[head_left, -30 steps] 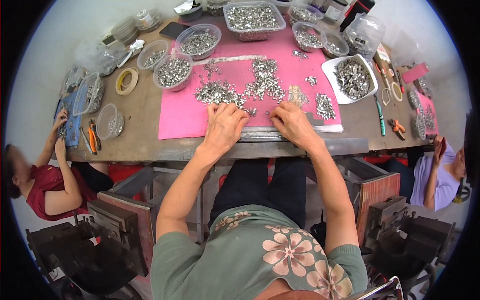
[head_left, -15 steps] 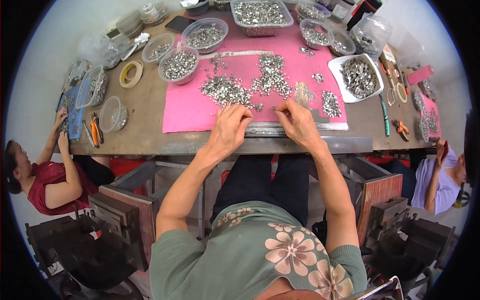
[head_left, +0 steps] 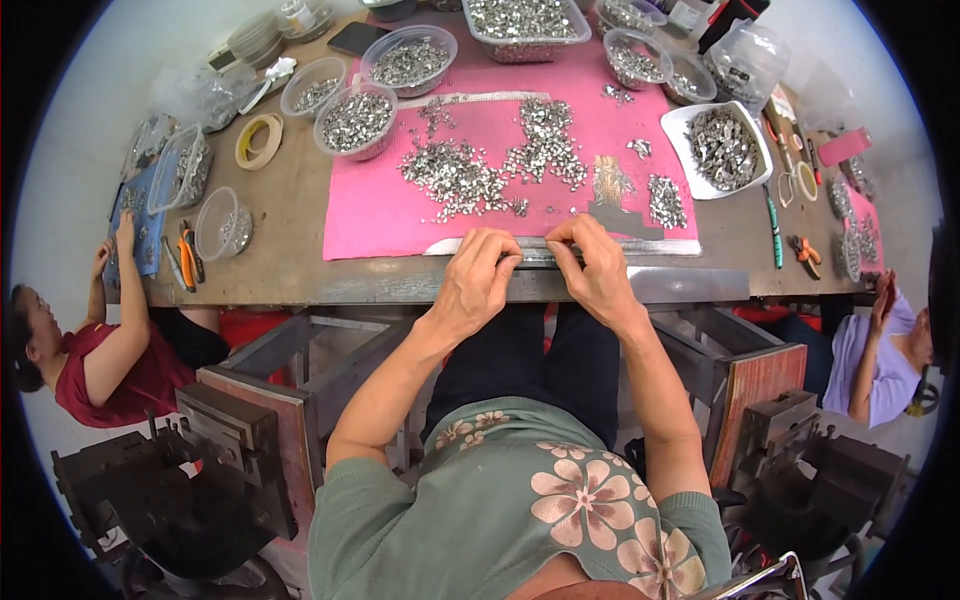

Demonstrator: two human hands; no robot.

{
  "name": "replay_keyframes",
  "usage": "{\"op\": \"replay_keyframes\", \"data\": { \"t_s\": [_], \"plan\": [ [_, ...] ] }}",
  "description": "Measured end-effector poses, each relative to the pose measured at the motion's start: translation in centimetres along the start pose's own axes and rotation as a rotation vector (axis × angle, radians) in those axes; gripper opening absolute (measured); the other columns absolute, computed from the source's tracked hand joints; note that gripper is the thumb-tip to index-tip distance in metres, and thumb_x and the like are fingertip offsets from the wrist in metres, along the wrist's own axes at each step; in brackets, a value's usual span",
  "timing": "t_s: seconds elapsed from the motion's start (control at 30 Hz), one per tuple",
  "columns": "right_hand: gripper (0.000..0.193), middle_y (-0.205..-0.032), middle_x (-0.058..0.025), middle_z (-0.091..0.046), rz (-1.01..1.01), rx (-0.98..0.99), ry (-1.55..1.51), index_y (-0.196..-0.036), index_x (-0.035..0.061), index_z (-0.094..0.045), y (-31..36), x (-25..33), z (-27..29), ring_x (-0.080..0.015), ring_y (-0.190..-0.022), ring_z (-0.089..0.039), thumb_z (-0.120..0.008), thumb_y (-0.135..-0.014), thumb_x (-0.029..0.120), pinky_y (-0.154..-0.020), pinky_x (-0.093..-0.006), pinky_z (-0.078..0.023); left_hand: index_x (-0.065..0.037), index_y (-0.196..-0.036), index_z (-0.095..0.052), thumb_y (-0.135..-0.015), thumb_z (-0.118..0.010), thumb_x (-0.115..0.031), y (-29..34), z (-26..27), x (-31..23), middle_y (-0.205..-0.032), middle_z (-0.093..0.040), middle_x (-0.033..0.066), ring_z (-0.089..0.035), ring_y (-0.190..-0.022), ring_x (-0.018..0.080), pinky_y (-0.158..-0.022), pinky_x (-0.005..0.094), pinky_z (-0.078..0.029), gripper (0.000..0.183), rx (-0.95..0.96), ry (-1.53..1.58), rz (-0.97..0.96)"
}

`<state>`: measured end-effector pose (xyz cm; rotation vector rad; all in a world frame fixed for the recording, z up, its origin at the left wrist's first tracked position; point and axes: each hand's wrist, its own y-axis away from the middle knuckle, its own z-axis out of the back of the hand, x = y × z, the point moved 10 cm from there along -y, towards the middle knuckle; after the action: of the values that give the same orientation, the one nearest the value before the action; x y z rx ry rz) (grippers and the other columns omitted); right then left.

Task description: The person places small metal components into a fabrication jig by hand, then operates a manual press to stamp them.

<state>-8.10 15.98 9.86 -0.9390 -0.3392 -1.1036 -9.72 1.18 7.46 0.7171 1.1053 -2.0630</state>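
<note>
Here lies the metal strip (head_left: 536, 256), stretched left to right along the near edge of the pink mat (head_left: 370, 220). The left hand (head_left: 480, 270) and right hand (head_left: 594, 268) bunch over it, fingertips drawn in, any pinch impossible to tell; they've moved closer together since half a second ago.

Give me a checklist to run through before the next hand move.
1. Left hand and right hand close together at the pink mat's near edge: ok.
2. Pieces held in the fingertips: cannot tell, too small to make out.
3. Loose metal pieces within view beyond the hands: ok.
4. All pieces contained: not ok, piles lie loose on the mat.
5. Orange-handled pliers at right, away from both hands: ok.
</note>
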Motion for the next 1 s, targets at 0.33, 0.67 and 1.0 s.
{"op": "replay_keyframes", "data": {
  "t_s": [0.33, 0.67, 1.0],
  "plan": [
    [0.011, -0.09, -0.0119, -0.063, 0.033, -0.02, 0.042, -0.094, 0.0002, -0.063, 0.6, 1.2, -0.9, -0.0306, -0.083, -0.061, -0.069, -0.086, -0.004, -0.076, -0.0393, -0.047, 0.001, -0.1, -0.06, -0.086, -0.069, 0.004, -0.3, 0.1, -1.6, -0.094, -0.063, 0.0146, -0.062, -0.085, 0.0332, -0.076, 0.0417, -0.052, 0.016, 0.018, -0.139, -0.092],
    [0.013, -0.093, -0.009, -0.063, 0.033, -0.098, 0.122, -0.094, 0.0035, -0.064, 1.4, 1.5, -2.1, -0.029, -0.088, -0.058, -0.073, -0.084, 0.0, -0.078, -0.0401, -0.042, 0.002, -0.101, -0.063, -0.087, -0.07, 0.004, 0.0, 0.3, -1.1, -0.095, -0.067, 0.0145, -0.065, -0.082, 0.0323, -0.073, 0.0395, -0.053, 0.016, -0.016, -0.125, -0.084],
    [0.014, -0.089, -0.0085, -0.063, 0.015, -0.097, 0.095, -0.094, 0.004, -0.065, 1.6, 1.0, -2.2, -0.0288, -0.084, -0.06, -0.074, -0.084, 0.002, -0.078, -0.0399, -0.042, 0.001, -0.1, -0.063, -0.087, -0.071, 0.003, -0.1, 0.3, -0.6, -0.095, -0.067, 0.0143, -0.065, -0.082, 0.0323, -0.072, 0.0399, -0.052, 0.016, -0.001, -0.052, -0.053]
  ]
}}
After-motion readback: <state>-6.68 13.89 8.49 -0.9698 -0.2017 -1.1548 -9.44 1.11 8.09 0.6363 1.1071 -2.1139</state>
